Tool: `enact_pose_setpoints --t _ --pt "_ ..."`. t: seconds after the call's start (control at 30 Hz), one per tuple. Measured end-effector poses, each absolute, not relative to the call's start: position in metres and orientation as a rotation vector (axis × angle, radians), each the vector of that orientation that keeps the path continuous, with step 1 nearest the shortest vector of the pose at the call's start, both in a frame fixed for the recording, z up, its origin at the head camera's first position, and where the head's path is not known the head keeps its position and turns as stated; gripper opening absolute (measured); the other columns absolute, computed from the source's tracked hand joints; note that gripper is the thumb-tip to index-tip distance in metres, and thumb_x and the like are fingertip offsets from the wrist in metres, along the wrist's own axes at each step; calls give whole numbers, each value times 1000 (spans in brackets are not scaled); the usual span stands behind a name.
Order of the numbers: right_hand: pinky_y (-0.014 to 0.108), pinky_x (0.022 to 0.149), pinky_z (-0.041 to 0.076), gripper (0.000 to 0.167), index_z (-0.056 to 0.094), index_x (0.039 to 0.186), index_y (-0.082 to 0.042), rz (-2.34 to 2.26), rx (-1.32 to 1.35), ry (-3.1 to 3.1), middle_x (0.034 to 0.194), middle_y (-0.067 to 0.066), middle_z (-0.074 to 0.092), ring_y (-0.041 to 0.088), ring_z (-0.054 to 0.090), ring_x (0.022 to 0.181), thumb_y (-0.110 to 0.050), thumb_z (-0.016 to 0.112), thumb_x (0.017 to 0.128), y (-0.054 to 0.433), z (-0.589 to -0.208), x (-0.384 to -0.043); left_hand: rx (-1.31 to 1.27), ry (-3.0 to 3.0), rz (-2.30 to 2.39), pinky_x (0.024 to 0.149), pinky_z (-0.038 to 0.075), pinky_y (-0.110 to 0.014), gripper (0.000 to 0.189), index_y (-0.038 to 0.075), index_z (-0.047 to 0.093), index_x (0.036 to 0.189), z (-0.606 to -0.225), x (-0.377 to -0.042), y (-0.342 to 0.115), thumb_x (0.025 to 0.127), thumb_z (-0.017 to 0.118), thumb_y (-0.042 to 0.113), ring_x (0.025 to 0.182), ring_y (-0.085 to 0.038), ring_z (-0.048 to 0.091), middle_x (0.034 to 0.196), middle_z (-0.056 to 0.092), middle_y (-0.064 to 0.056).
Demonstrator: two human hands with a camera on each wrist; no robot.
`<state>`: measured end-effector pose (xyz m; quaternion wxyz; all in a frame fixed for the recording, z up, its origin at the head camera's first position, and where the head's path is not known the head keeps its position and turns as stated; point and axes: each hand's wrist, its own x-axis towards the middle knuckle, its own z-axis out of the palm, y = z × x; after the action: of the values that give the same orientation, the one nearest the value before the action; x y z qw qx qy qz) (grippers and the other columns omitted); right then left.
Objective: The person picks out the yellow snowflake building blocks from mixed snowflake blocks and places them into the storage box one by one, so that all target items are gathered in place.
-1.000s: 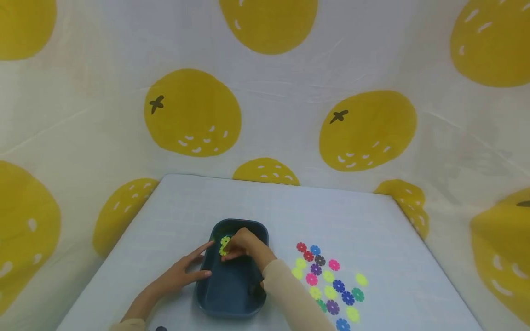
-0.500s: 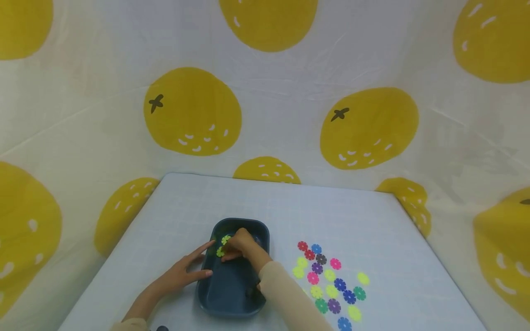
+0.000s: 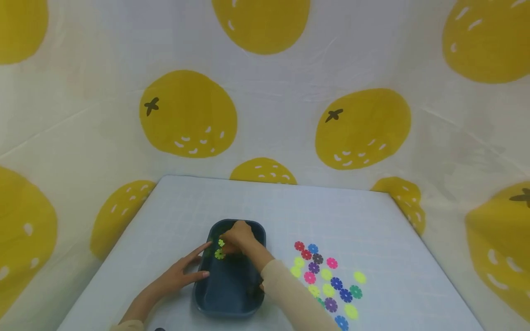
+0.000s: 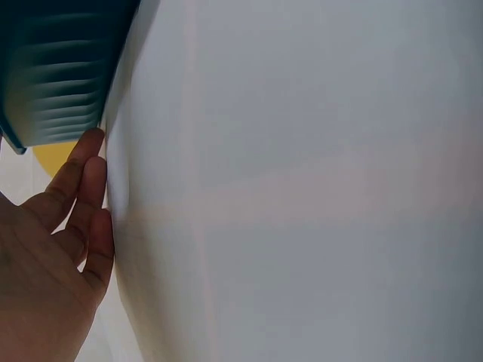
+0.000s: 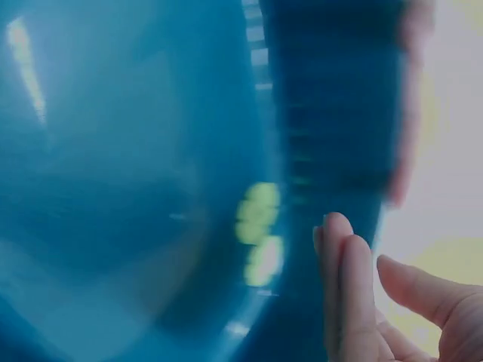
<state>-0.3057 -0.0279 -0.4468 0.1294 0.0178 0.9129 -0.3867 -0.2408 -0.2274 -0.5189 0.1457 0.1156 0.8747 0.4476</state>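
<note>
Blue tray point(image 3: 227, 292) sits between the grips; I read the left hand point(image 3: 179, 276), fingers spread, as steadying its rim; the right hand point(image 3: 240, 236), thumb apart, seemingly holding nothing, has yellow discs point(image 3: 219, 253) beside its fingertips; loose discs point(image 3: 346, 295) lie rightward, probably for easy reach.

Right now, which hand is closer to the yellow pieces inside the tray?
The right hand. It is down in the tray, just beside the yellow pieces. The left hand is at the tray's left side, its palm outside the wall.
</note>
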Motion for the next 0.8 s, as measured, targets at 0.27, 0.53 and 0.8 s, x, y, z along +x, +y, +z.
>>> enact_pose_setpoints --t 0.27,0.53,0.8 --pt "35 70 62 23 74 96 9 -1671 -11 2235 79 17 75 26 76 73 -13 70 92 6 -403 -297 305 2503 1293 108 27 -75 80 37 25 157 -520 -241 -226 90 70 44 142 -50 33 164 21 -18" --pt "29 74 62 28 72 108 8 -1711 -71 2209 89 19 76 23 76 79 -16 70 93 72 -396 -300 289 2514 1279 108 27 -75 79 41 23 156 -519 -241 -229 91 69 44 144 -50 29 165 18 -17" --pt "36 78 62 26 71 108 1 -1534 -32 2446 89 13 75 24 75 81 -21 68 95 145 -426 -301 296 2500 1286 108 29 -74 80 40 23 156 -521 -242 -226 91 69 43 143 -51 30 165 18 -17"
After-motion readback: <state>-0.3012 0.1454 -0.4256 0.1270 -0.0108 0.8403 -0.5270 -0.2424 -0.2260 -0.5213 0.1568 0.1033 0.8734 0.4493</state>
